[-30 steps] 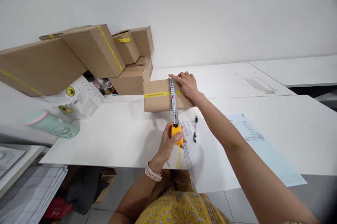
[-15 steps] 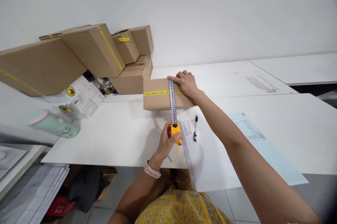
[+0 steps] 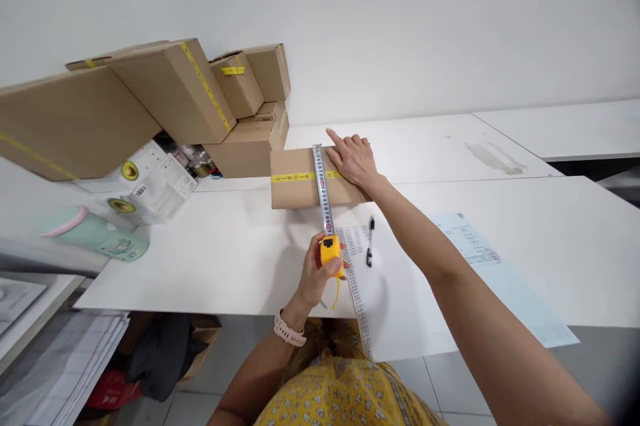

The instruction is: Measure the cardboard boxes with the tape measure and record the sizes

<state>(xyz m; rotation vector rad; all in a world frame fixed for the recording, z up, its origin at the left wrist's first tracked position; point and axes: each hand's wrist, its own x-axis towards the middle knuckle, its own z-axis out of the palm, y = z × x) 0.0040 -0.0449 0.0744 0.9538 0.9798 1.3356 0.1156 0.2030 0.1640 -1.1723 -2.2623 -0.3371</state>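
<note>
My left hand [image 3: 317, 269] is closed around a yellow tape measure [image 3: 331, 254] in front of a small cardboard box [image 3: 295, 195]. The silver blade [image 3: 324, 196] runs out of the case and lies across the box top, over a strip of yellow tape, its hooked end at the far edge. On the right part of the box top rests my right hand [image 3: 355, 159], fingers apart and index finger stretched past the far edge. That hand is beside the blade, not on it.
Stacked cardboard boxes [image 3: 170, 89] stand at the left against the wall, with a white avocado-print carton [image 3: 150, 186] and a green bottle [image 3: 100, 234] before them. A pen [image 3: 371, 243] lies on a white printed sheet [image 3: 400, 313]; a pale blue paper [image 3: 505, 279] is farther right.
My right index finger has lifted off the blade's end and now points past the box. The blade's far end has shifted slightly left, tilting the blade.
</note>
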